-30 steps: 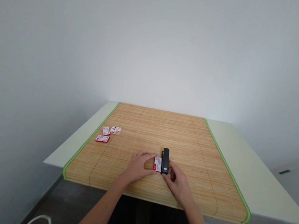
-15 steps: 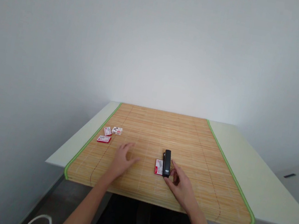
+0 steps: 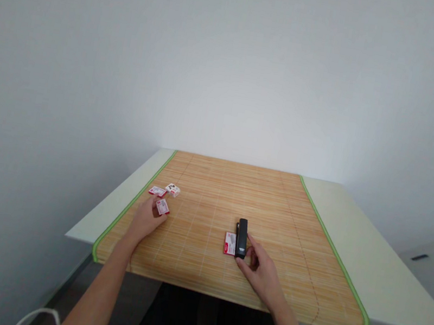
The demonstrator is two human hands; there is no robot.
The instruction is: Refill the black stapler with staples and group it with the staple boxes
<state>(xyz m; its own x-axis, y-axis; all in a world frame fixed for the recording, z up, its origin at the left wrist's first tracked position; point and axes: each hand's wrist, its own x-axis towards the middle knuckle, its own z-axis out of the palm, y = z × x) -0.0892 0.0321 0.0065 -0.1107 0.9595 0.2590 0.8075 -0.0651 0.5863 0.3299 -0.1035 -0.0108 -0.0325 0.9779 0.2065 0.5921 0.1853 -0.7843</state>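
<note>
On the left of the mat, my left hand [image 3: 145,219] has its thumb and fingers closed around the sides of a small red-and-white box [image 3: 162,207], which looks like a staple box. Just beyond it lie another red-and-white box [image 3: 157,191] and a white box with dark and red print [image 3: 173,189]. My right hand [image 3: 261,268] rests by the black stapler [image 3: 242,238], with the thumb at its near end and the index finger along its right side. Against the stapler's left side lies a third red-and-white box [image 3: 230,243], partly hidden by it.
A bamboo mat [image 3: 233,187] with green edging covers the middle of the white table [image 3: 342,204]. A wall [image 3: 246,79] stands behind the table. Below left, a white cable [image 3: 39,313] curves near my left forearm.
My left hand has moved left and closed on a red-and-white box. The boxes there have shifted and turned. My right hand stays at the stapler.
</note>
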